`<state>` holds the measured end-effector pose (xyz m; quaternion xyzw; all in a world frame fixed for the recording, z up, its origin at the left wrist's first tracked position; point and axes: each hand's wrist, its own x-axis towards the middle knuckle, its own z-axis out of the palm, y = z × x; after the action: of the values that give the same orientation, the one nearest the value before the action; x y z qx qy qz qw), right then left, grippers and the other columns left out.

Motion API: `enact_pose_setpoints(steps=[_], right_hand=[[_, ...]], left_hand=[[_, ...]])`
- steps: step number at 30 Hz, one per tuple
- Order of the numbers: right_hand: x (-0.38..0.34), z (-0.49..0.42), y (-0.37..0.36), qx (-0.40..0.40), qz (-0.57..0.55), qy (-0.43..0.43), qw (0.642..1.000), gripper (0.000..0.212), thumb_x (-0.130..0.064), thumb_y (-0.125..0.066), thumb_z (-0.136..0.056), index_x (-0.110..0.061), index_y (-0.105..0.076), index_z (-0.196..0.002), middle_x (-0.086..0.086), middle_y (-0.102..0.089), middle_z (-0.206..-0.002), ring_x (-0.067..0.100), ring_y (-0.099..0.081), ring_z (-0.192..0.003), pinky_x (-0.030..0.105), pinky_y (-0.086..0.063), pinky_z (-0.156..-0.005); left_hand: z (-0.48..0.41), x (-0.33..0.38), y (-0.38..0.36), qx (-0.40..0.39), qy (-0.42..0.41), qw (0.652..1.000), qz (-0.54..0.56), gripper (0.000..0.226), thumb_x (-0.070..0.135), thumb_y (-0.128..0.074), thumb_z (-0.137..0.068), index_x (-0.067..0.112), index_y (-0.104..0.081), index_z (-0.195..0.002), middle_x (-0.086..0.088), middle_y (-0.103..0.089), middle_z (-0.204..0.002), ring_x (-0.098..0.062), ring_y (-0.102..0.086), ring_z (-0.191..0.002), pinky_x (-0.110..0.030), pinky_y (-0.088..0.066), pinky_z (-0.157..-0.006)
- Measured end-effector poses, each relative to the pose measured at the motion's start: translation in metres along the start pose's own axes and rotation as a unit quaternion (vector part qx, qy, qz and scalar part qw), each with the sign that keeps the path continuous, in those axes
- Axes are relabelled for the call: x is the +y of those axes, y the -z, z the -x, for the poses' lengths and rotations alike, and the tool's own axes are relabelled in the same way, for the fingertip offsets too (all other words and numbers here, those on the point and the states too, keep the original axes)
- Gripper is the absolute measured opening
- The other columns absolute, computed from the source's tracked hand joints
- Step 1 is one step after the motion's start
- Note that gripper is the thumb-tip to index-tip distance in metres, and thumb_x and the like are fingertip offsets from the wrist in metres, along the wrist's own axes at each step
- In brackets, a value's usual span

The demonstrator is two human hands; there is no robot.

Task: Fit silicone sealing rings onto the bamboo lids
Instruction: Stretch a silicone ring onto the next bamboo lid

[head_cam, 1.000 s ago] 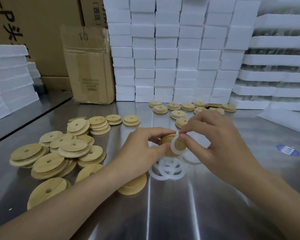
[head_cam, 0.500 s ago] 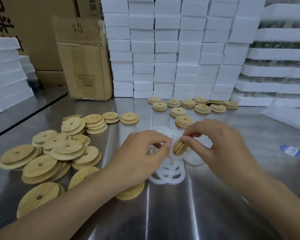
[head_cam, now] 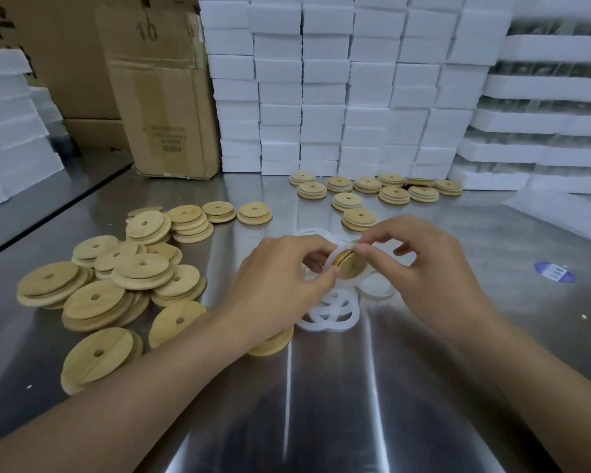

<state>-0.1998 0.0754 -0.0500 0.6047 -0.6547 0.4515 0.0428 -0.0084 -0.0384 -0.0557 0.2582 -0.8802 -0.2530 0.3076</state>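
Since half a second earlier, the bamboo lid [head_cam: 349, 266] had turned from edge-on to show more of its face. It was held above the steel table [head_cam: 321, 404], over the heap of loose rings [head_cam: 333, 314]. The left hand [head_cam: 280, 278] pinched the lid's near rim. The right hand [head_cam: 423, 268] pinched the silicone ring [head_cam: 331, 258] against the top rim. The ring appeared seated only along the left edge (blur hid the rest). Step in hand: stretching the ring around the lid. The next move would call for rolling the remaining arc over the rim.
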Motion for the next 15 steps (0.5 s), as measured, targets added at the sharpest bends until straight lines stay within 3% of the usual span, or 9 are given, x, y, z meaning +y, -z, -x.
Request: enact_pose_setpoints(steps=[4,6,12,15], right_hand=[[0.0033,0.0012,-0.0046,-0.018,-0.060,-0.029,0.998,0.003,-0.033,-0.073,-0.097,-0.036,-0.074,-0.096,-0.019,-0.075,-0.103,0.008,-0.069,-0.106,0.036,-0.057,-0.090],[0.0035,0.0013,-0.0067,-0.029,-0.082,-0.031,0.996,0.006,-0.027,-0.073,-0.098,-0.033,-0.074,-0.095,-0.015,-0.076,-0.099,0.011,-0.072,-0.100,0.041,-0.059,-0.090],[0.0051,0.0013,-0.0089,-0.027,-0.114,-0.046,0.992,0.008,-0.023,-0.077,-0.096,-0.029,-0.075,-0.091,-0.012,-0.078,-0.092,0.011,-0.075,-0.090,0.034,-0.061,-0.084],[0.0069,0.0012,-0.0098,-0.030,-0.129,-0.042,0.990,0.009,-0.022,-0.077,-0.096,-0.029,-0.075,-0.091,-0.010,-0.078,-0.091,0.012,-0.076,-0.090,0.031,-0.062,-0.084]], left_hand=[[-0.0010,-0.0040,0.0039,0.006,0.007,1.000,-0.001,0.019,0.037,-0.069,-0.096,0.041,-0.077,-0.114,0.023,-0.077,-0.097,0.002,-0.071,-0.097,-0.040,-0.062,-0.086],[-0.0007,-0.0038,0.0048,0.006,0.007,1.000,-0.011,0.020,0.037,-0.068,-0.097,0.042,-0.075,-0.115,0.022,-0.077,-0.098,0.002,-0.071,-0.097,-0.041,-0.061,-0.086],[0.0025,0.0000,0.0048,0.017,-0.007,1.000,-0.025,0.023,0.035,-0.066,-0.101,0.045,-0.063,-0.121,0.022,-0.075,-0.103,0.002,-0.070,-0.100,-0.041,-0.062,-0.083],[0.0016,-0.0031,0.0029,0.028,-0.014,0.999,-0.027,0.015,0.037,-0.066,-0.102,0.045,-0.056,-0.110,0.022,-0.073,-0.100,0.004,-0.070,-0.098,-0.036,-0.061,-0.074]])
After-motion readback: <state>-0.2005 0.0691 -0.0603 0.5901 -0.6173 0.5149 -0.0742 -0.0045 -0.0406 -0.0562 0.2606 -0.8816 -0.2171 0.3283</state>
